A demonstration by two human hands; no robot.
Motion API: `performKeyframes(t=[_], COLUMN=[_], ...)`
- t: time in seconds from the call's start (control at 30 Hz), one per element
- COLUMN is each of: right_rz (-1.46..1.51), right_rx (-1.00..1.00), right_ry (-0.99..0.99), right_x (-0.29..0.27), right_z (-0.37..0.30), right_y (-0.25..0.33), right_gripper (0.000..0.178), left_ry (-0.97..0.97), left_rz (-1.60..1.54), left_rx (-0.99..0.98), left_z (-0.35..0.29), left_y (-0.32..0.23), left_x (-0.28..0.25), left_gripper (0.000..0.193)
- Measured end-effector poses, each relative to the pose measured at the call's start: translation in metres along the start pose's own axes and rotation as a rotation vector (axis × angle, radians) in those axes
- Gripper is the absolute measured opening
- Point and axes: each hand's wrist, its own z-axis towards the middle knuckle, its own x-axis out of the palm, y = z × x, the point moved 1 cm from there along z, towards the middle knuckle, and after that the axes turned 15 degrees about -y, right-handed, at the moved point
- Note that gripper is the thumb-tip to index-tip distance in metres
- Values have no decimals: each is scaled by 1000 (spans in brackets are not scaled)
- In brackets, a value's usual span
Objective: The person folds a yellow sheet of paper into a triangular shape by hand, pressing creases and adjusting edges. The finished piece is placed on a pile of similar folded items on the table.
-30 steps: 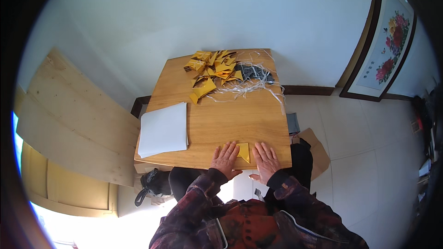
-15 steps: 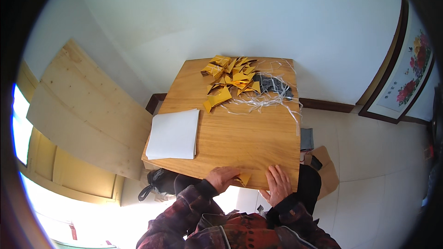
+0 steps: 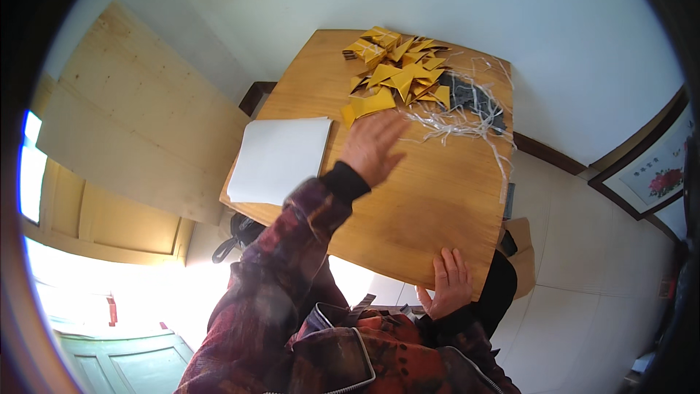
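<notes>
My left hand (image 3: 373, 147) reaches out over the wooden table (image 3: 415, 211), fingers spread and slightly blurred, with nothing visible in it. Its fingertips are close to the nearest piece of a heap of folded gold paper pieces (image 3: 402, 79) at the far side; I cannot tell whether they touch. My right hand (image 3: 448, 283) lies at the table's near edge, its fingers stretched flat on the top and the thumb apart. A stack of white paper sheets (image 3: 281, 160) lies left of my left hand.
Tangled clear plastic strips (image 3: 452, 130) spread beside the gold heap, partly over a dark grey item (image 3: 474, 98). A light wooden board (image 3: 131, 117) leans at the left. Brown cardboard (image 3: 523, 255) stands on the floor right of the table. A framed flower picture (image 3: 649, 175) leans by the wall.
My left hand has moved from the near edge forward to the gold heap; the small gold folded piece at its fingers no longer shows there. My right hand stays at the edge. The view has shifted.
</notes>
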Motion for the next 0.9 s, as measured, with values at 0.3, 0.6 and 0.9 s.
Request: performKeyframes(t=[0.3, 0.6, 0.9], right_rz=[-35, -71, -91], right_rx=[-26, -73, -104], right_ry=[16, -26, -69], right_x=[2, 8, 10], right_z=[-3, -6, -8], right_y=[-2, -3, -1], right_gripper=[67, 66, 64], left_ry=[219, 316, 420], left_rz=[29, 686, 408], left_rx=[-414, -464, -389], left_z=[-180, -176, -171], left_y=[-56, 31, 79], left_x=[-71, -117, -124], left_gripper=[44, 69, 50])
